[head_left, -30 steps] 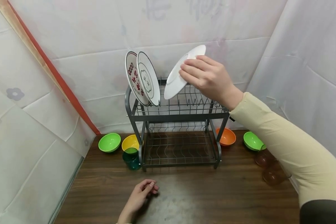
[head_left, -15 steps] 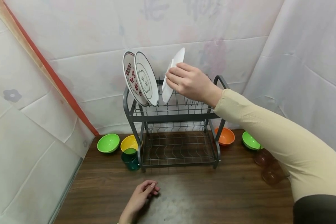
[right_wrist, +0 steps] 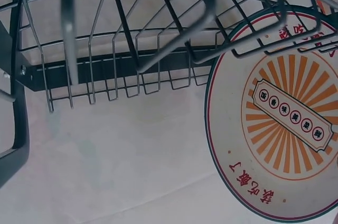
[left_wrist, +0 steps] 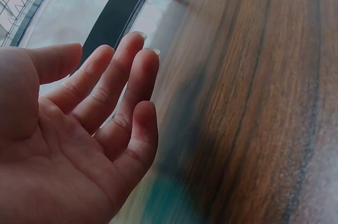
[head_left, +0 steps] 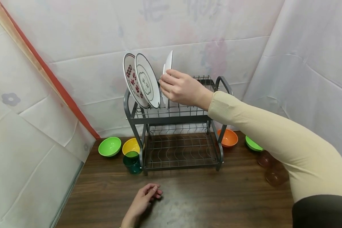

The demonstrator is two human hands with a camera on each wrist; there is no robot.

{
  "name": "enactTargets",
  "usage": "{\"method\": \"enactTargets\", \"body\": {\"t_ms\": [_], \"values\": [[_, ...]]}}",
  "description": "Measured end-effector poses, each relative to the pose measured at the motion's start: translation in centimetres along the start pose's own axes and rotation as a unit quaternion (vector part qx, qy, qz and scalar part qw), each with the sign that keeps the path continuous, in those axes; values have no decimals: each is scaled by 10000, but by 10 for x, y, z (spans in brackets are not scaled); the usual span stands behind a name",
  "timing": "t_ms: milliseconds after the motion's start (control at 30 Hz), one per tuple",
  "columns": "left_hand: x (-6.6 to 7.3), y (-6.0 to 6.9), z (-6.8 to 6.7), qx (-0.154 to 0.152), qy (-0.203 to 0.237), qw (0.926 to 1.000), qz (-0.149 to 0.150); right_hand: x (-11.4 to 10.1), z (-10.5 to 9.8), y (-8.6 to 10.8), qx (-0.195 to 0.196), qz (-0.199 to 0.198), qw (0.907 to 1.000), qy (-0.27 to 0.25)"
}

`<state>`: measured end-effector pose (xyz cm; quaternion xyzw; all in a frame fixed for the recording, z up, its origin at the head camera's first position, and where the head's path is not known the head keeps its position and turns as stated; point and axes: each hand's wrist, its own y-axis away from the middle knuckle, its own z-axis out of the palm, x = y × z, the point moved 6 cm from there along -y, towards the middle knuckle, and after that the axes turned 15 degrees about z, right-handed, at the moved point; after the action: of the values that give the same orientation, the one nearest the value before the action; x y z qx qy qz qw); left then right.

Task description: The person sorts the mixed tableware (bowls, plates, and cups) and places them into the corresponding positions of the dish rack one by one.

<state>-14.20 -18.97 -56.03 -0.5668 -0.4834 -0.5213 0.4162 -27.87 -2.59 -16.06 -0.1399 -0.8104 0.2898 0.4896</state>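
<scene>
In the head view my right hand (head_left: 185,88) grips a white plate (head_left: 168,61) by its side, nearly upright over the upper tier of a dark wire dish rack (head_left: 176,120). Its lower edge is among the wires; whether it rests there I cannot tell. An orange sunburst and red characters mark the plate's face (right_wrist: 227,129) in the right wrist view. Just left stand a green-patterned plate (head_left: 148,84) and a red-lettered plate (head_left: 130,84), both leaning in the rack. My left hand (head_left: 143,198) lies by the table's front, fingers loosely curled around nothing.
Left of the rack are a green bowl (head_left: 110,146), a yellow bowl (head_left: 130,146) and a teal cup (head_left: 132,164). At right stand an orange bowl (head_left: 228,138), another green bowl (head_left: 253,144) and reddish see-through cups (head_left: 275,175). White cloth (head_left: 102,41) hangs behind.
My right hand has carried the plate leftward and slightly down, close to the two standing plates. The plate has turned from slanted to nearly upright. My left hand stays put.
</scene>
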Motion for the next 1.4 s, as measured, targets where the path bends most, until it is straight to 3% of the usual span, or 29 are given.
{"method": "enactTargets", "body": {"t_ms": [367, 500, 733, 1100, 1400], "values": [[5, 2, -3, -6, 34, 9999, 147, -2, -8, -4, 239, -279, 9990, -244], [6, 2, -8, 89, -61, 9999, 101, 3, -3, -10, -125, -203, 9991, -362], [2, 3, -17, 260, -184, 9994, -129, 10, 17, -18, -1106, -69, 9934, -294], [2, 10, -29, 370, -191, 9991, -65, -1, 26, -28, -1510, -79, 9878, -368], [3, 15, -47, 693, -278, 9971, -169, -8, 35, -33, -2021, 255, 9761, -759]]}}
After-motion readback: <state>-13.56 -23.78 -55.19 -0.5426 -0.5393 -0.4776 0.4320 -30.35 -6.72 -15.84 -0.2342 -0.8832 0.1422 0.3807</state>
